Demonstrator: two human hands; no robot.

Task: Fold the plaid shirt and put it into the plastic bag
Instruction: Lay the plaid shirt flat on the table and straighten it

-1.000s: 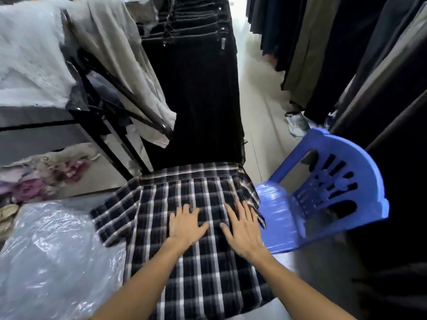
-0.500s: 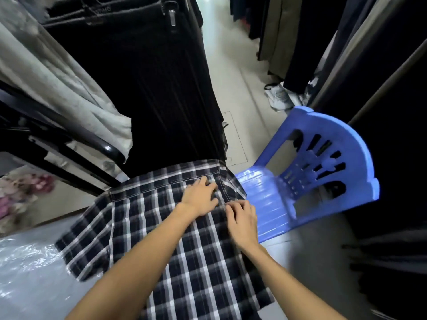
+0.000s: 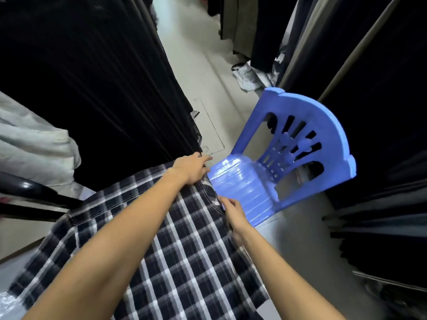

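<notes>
Gathering the right edge for the first fold: the plaid shirt lies flat on the surface, left hand and right hand pinching its hem. Next, carry that side inward evenly.

The shirt is lying spread flat in front of the person, with both arms reaching over it. The left hand is sitting at the shirt's far right corner, and the right hand is sitting at the shirt's right edge, nearer the person. A chair is standing just to the right of the shirt, touching that edge. Hanging clothes are lining the left side behind the shirt, and more are lining the right, behind the chair. The floor aisle is running away between them. A bit of the bag is lying at the shirt's near left corner.
</notes>
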